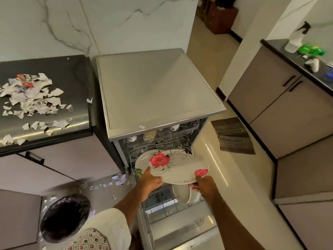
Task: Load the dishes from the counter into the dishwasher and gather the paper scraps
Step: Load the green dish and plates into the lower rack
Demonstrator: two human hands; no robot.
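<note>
1. My left hand (151, 181) and right hand (203, 184) each close a grip on the rim of one floral plate (180, 168), thumbs on top, fingers beneath. The plate is smooth, glossy and oval, with two red flowers.
2. One plain pale plate (142, 160) overlaps behind it by my left hand. I cannot tell whether that grip holds it too.
3. Both plates hang over the wire lower rack (162, 204) of the open steel dishwasher (153, 87), where what look like two white dishes (182, 193) stand on edge.
4. Torn paper scraps (30, 98), too many to count, litter the dark glossy bench (75, 73) to the left.
</note>
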